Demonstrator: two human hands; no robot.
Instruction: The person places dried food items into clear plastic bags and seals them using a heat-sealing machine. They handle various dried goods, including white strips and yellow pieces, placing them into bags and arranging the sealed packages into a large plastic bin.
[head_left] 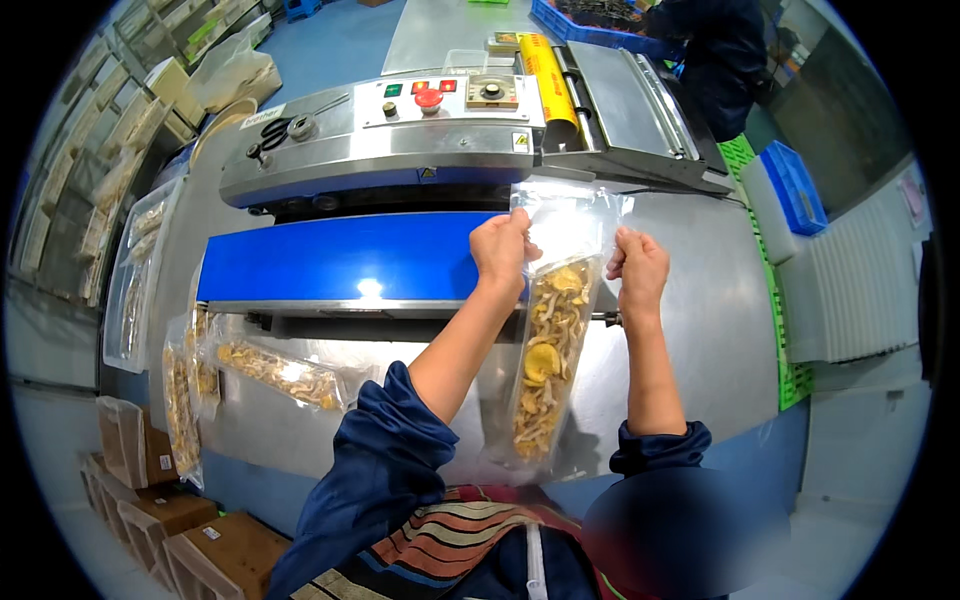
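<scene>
One long clear bag [552, 338] of yellow mushrooms [543, 365] is held at the front of the steel table [700, 300], unfilled end uppermost. Fingers of the left hand [502, 248] pinch the left edge of that end, and those of the right hand [641, 270] grip its right edge. Beyond lie a blue belt [340, 255] and a machine [440, 140] with a red button [429, 99]; further filled bags [282, 374] rest at left.

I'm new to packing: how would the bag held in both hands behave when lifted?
The bag is likely floppy on top, where only film shows. It may be light, as the mushroom pieces look dry. Its shiny surface could be slippery.
</scene>
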